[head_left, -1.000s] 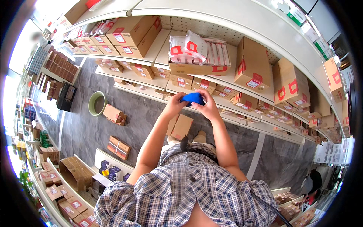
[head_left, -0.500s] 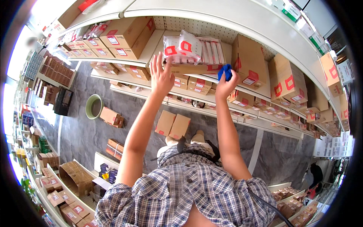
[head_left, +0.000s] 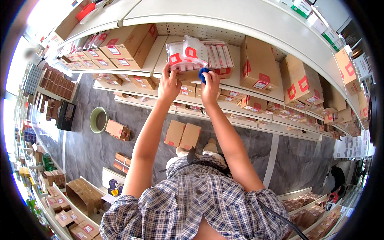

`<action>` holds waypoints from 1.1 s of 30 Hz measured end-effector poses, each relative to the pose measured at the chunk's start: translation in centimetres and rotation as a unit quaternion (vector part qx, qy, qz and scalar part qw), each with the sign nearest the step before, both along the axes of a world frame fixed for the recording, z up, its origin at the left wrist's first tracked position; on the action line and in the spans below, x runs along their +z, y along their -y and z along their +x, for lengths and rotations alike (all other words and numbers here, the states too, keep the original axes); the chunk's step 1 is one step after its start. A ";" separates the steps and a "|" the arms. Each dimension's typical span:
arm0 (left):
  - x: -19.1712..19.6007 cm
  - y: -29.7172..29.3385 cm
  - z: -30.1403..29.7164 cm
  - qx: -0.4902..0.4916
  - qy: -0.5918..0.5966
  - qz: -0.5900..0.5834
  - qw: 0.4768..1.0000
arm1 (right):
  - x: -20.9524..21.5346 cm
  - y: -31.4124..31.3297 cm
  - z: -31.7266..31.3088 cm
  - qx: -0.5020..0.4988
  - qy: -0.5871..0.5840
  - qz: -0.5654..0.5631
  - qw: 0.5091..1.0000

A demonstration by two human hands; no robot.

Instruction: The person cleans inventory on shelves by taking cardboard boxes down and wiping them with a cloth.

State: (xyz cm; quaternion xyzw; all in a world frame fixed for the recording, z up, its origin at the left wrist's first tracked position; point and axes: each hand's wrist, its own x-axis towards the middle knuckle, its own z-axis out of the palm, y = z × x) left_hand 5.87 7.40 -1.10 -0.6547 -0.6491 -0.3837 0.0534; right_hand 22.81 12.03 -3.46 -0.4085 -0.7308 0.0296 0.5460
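Note:
On the shelf in front of me stands an open carton [head_left: 226, 73] with plastic bags of red-and-white print [head_left: 187, 55] and a row of slim white-and-red packets [head_left: 218, 57] in it. My left hand [head_left: 169, 85] is at the carton's front left corner, fingers apart and up against it or just in front; the exact contact is hard to see. Pinched in my right hand [head_left: 211, 88] is a crumpled blue cloth [head_left: 203, 75], which lies against the carton's front face.
Closed brown cartons flank it, a tall one [head_left: 259, 66] on the right and a stack [head_left: 130, 46] on the left. An upper shelf [head_left: 208, 18] overhangs. By my feet are two cartons [head_left: 182, 134]; a green bin [head_left: 98, 120] stands to the left.
My right hand has moved left along the carton's front with the blue cloth. My left hand has drawn slightly down, its fingers now more bent.

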 end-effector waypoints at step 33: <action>0.0 -0.1 0.6 0.018 0.062 0.024 0.998 | -1.3 -2.8 6.2 -0.162 -0.025 -0.059 0.985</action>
